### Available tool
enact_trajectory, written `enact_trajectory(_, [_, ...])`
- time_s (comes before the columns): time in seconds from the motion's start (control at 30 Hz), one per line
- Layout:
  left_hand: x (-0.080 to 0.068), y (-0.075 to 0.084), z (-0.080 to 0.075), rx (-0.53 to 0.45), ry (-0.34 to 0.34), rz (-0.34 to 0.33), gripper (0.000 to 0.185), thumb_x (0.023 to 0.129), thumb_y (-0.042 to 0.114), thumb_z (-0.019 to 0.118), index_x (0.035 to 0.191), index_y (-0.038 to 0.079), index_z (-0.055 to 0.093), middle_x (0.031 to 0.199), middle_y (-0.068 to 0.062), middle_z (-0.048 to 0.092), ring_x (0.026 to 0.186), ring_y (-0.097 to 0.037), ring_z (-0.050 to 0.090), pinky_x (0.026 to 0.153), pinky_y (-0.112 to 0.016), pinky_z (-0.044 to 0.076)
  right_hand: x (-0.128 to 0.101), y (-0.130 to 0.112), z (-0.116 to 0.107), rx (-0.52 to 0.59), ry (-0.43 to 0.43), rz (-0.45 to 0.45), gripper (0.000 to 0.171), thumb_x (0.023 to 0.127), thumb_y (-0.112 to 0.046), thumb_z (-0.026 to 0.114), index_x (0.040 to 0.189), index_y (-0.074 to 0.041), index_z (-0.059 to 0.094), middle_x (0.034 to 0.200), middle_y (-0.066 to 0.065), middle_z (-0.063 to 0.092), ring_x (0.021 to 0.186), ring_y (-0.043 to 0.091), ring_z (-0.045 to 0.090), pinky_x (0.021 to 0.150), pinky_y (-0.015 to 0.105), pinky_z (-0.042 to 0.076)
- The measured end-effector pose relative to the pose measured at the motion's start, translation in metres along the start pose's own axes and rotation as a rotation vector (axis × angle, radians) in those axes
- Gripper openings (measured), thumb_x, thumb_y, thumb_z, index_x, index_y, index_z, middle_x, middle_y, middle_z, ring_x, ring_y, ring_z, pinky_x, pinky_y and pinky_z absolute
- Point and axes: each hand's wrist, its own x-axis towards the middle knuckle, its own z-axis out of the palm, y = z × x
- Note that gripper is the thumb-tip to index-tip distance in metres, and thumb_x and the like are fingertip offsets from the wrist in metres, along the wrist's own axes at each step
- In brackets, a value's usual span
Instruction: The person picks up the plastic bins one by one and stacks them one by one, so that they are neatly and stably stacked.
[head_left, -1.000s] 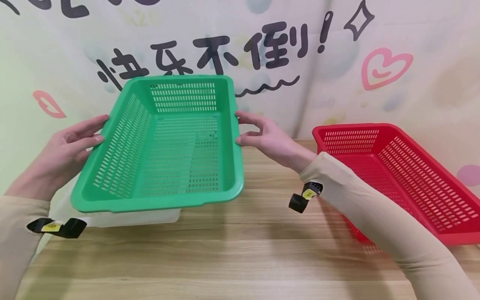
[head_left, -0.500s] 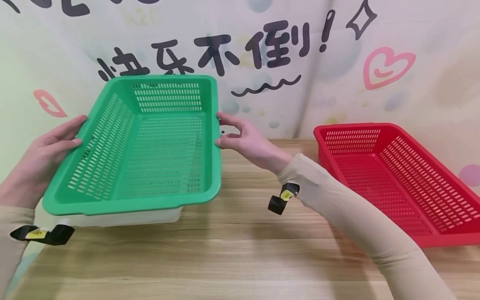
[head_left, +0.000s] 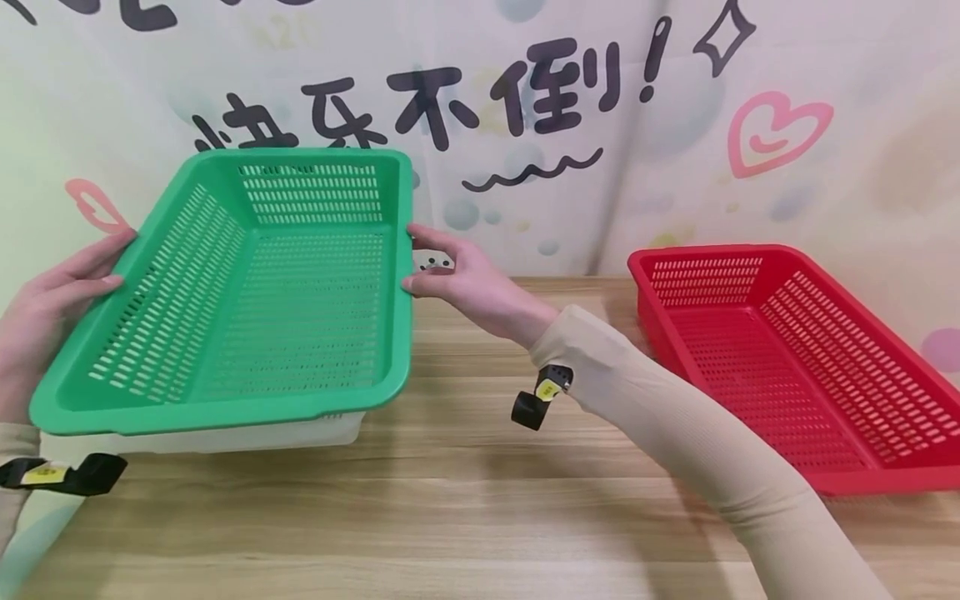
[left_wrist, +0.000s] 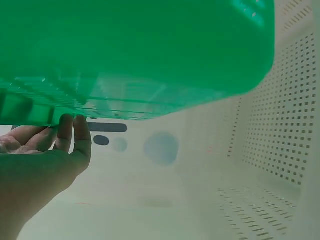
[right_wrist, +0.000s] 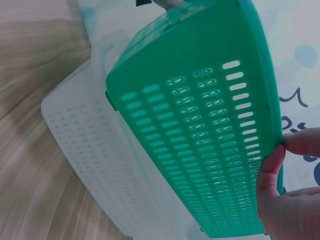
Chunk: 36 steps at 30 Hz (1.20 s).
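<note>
A green plastic basket, with slotted sides, hangs in the air at the left of the head view, tilted toward me. My left hand grips its left rim, thumb on top; the left wrist view shows this hand's fingers under the rim. At the right rim, my right hand pinches the edge between thumb and fingers. Below the green basket stands a white perforated basket, mostly hidden in the head view. The right wrist view shows the white basket's side, with the green one over it.
A red slotted basket stands on the wooden table at the right, behind my right forearm. A white cloth backdrop with dark lettering and a pink heart hangs behind the table.
Both hands have carried the green basket leftward, so that it covers more of the white basket. The red basket has stayed in place.
</note>
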Motion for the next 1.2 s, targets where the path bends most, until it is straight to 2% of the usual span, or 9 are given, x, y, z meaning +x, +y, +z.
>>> enact_trajectory(0.13, [-0.001, 0.005, -0.004, 0.05, -0.003, -0.003, 0.051, 0.104, 0.001, 0.033, 0.149, 0.025, 0.039, 0.135, 0.017, 0.052, 0.102, -0.001, 0.061, 0.073, -0.018, 0.054, 0.003, -0.002, 0.007, -0.011, 0.009, 0.003, 0.071, 0.089, 0.004, 0.061, 0.151, -0.002, 0.027, 0.136, 0.009, 0.045, 0.099, 0.025, 0.062, 0.092, 0.031, 0.049])
enact_trajectory(0.3, [-0.002, 0.008, -0.013, 0.201, -0.016, -0.003, 0.054, 0.104, 0.004, 0.032, 0.153, 0.027, 0.027, 0.155, 0.014, 0.026, 0.101, 0.007, 0.057, 0.072, -0.011, 0.05, 0.008, 0.001, 0.016, 0.016, 0.0, 0.018, 0.07, 0.089, 0.008, 0.059, 0.151, -0.001, 0.026, 0.135, 0.011, 0.044, 0.099, 0.026, 0.062, 0.09, 0.03, 0.05])
enact_trajectory(0.37, [-0.001, 0.007, -0.019, 0.231, -0.022, 0.008, 0.055, 0.104, 0.002, 0.032, 0.153, 0.026, 0.027, 0.153, 0.014, 0.029, 0.101, 0.007, 0.057, 0.072, -0.011, 0.05, 0.009, 0.003, 0.02, 0.025, -0.007, 0.028, 0.071, 0.089, 0.009, 0.059, 0.151, -0.001, 0.026, 0.135, 0.012, 0.043, 0.101, 0.026, 0.062, 0.091, 0.03, 0.05])
enact_trajectory(0.47, [0.002, 0.009, -0.03, 0.235, -0.044, 0.015, 0.058, 0.102, -0.001, 0.03, 0.153, 0.026, 0.028, 0.138, 0.017, 0.046, 0.098, 0.007, 0.058, 0.069, -0.011, 0.05, 0.01, 0.006, 0.025, 0.027, -0.022, 0.045, 0.072, 0.089, 0.01, 0.058, 0.152, -0.001, 0.024, 0.136, 0.011, 0.042, 0.104, 0.026, 0.062, 0.091, 0.028, 0.049])
enact_trajectory(0.6, [0.004, 0.009, -0.038, 0.18, -0.048, -0.002, 0.058, 0.102, -0.002, 0.028, 0.152, 0.027, 0.031, 0.119, 0.018, 0.058, 0.096, 0.004, 0.061, 0.068, -0.014, 0.052, 0.011, 0.012, 0.03, 0.0, -0.032, 0.079, 0.074, 0.09, 0.007, 0.059, 0.153, -0.004, 0.022, 0.138, 0.009, 0.04, 0.106, 0.025, 0.061, 0.093, 0.027, 0.048])
enact_trajectory(0.77, [-0.001, -0.002, -0.035, 0.151, -0.01, -0.067, 0.053, 0.105, 0.006, 0.032, 0.153, 0.029, 0.029, 0.126, 0.016, 0.054, 0.097, 0.002, 0.061, 0.068, -0.018, 0.054, 0.013, 0.02, 0.032, -0.015, -0.029, 0.111, 0.074, 0.09, 0.005, 0.06, 0.153, -0.005, 0.021, 0.14, 0.009, 0.039, 0.108, 0.023, 0.061, 0.095, 0.028, 0.046])
enact_trajectory(1.0, [-0.002, -0.012, -0.039, -0.059, -0.05, -0.148, 0.054, 0.105, 0.002, 0.027, 0.149, 0.032, 0.038, 0.123, 0.017, 0.059, 0.097, -0.009, 0.065, 0.069, -0.027, 0.057, 0.016, 0.031, 0.032, -0.071, -0.018, 0.14, 0.074, 0.09, 0.002, 0.061, 0.153, -0.007, 0.023, 0.144, 0.008, 0.038, 0.107, 0.021, 0.062, 0.097, 0.029, 0.045])
enact_trajectory(1.1, [0.0, -0.016, -0.041, -0.046, -0.061, -0.187, 0.054, 0.105, 0.003, 0.028, 0.149, 0.034, 0.036, 0.123, 0.017, 0.057, 0.096, -0.01, 0.065, 0.07, -0.028, 0.057, 0.016, 0.035, 0.031, -0.08, -0.011, 0.149, 0.074, 0.09, 0.001, 0.062, 0.153, -0.007, 0.024, 0.144, 0.008, 0.038, 0.109, 0.022, 0.061, 0.099, 0.032, 0.044])
enact_trajectory(1.2, [0.0, -0.02, -0.043, 0.023, -0.063, -0.204, 0.054, 0.105, 0.004, 0.03, 0.149, 0.035, 0.035, 0.123, 0.018, 0.055, 0.094, -0.008, 0.065, 0.068, -0.026, 0.056, 0.015, 0.04, 0.03, -0.097, -0.017, 0.164, 0.075, 0.09, -0.001, 0.063, 0.153, -0.007, 0.024, 0.144, 0.009, 0.038, 0.11, 0.023, 0.06, 0.1, 0.034, 0.043])
